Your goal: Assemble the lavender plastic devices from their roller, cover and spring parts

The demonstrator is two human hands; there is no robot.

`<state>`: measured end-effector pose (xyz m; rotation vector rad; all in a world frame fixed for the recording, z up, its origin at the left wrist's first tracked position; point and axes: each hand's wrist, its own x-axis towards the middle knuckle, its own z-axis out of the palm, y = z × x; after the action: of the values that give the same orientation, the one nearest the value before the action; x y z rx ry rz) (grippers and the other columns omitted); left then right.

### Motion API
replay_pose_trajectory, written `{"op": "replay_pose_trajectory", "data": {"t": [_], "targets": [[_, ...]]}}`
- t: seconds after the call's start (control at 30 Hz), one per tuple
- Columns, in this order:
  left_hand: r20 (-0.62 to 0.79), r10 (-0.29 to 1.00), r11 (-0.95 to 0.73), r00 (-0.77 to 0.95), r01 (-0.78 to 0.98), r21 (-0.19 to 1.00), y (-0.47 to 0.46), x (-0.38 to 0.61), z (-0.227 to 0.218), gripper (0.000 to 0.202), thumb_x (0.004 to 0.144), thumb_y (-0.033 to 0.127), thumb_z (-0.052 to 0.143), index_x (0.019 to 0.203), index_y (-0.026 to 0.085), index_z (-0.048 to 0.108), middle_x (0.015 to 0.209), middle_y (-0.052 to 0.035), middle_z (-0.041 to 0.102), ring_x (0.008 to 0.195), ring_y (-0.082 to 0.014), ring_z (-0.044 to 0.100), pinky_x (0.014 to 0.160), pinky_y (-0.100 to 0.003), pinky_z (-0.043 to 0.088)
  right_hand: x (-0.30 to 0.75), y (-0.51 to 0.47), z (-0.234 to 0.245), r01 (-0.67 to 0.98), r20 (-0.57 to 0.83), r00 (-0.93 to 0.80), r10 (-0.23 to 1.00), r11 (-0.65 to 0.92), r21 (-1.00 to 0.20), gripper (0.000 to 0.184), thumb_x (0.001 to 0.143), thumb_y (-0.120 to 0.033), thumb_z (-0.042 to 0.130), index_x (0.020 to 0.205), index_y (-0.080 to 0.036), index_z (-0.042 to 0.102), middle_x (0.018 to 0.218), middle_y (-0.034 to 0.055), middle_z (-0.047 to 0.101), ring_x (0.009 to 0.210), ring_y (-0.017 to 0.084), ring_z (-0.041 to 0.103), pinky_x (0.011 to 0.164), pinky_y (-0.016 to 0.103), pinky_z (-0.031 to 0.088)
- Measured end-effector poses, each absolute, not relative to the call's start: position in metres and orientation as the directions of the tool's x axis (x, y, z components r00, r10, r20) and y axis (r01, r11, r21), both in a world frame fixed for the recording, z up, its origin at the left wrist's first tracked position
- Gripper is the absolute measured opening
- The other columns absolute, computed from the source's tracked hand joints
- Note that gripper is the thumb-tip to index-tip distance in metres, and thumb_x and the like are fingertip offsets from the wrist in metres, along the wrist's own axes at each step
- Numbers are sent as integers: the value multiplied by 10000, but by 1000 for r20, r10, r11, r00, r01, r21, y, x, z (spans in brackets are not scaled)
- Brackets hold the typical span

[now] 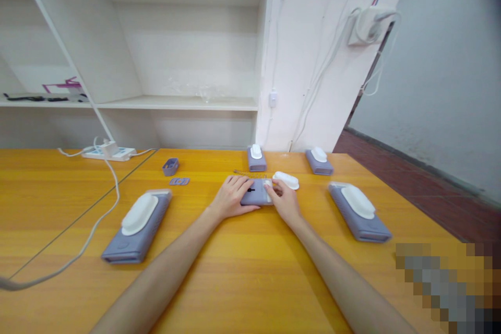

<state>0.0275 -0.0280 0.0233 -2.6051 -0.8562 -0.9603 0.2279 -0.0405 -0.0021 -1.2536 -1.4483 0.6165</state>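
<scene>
A small purple-grey device (256, 194) lies on the orange wooden table (250, 271) at arm's length in front of me. My left hand (231, 197) rests on its left side, fingers curled over the top edge. My right hand (284, 199) grips its right end, with the fingertips pressed on a small white part there. A loose white oval cap (286, 179) lies just behind my right hand. Both forearms stretch forward from the bottom of the view.
Two larger purple devices with white caps lie left (136, 225) and right (360, 211). Two smaller ones stand at the back (256, 158) (319, 161). A small purple cup (170, 166), a flat purple piece (179, 181), a power strip (108, 152) and its cable (78, 253) are at the left.
</scene>
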Motion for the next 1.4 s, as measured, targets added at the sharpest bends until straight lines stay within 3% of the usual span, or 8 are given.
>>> {"op": "replay_pose_trajectory", "data": {"t": [0.2,0.4,0.93,1.23,1.4], "targets": [[632,455,-804,627,594,-11,-28,28,23,663,725,626,518,1190,155,476,1124,-143,558,1024,-279,507,873,-437,391,228,-46,2,600,410,132,903,256,-758,392,836,-502,446,984,-181,614,778,62,683,692,183,634,624,267,464],[611,456,-811,647,584,-13,-27,29,22,657,725,633,512,1183,163,484,1134,-136,556,1034,-280,506,878,-435,394,226,-51,8,755,441,116,890,210,-622,367,871,-451,386,861,-197,651,755,52,679,700,168,615,646,243,422],[566,501,-799,655,601,11,-29,31,21,616,732,627,508,1164,188,501,1118,-129,570,1026,-270,528,883,-427,411,227,-49,5,815,443,133,886,157,-558,343,877,-385,374,891,-187,654,836,66,663,759,168,585,677,244,397],[545,528,-780,651,625,9,-31,31,23,592,742,617,508,1178,217,516,1126,-120,562,1038,-269,524,886,-426,412,243,-40,4,838,685,155,712,272,-473,268,836,-259,428,992,-168,626,1007,95,623,998,220,511,904,357,375],[529,573,-749,626,663,27,-32,31,23,623,738,644,490,1228,259,491,1177,-114,522,1085,-273,495,898,-432,405,260,-31,-2,921,659,193,727,97,-377,373,791,-238,485,1150,-167,557,1228,133,509,1158,267,414,950,406,325]]}}
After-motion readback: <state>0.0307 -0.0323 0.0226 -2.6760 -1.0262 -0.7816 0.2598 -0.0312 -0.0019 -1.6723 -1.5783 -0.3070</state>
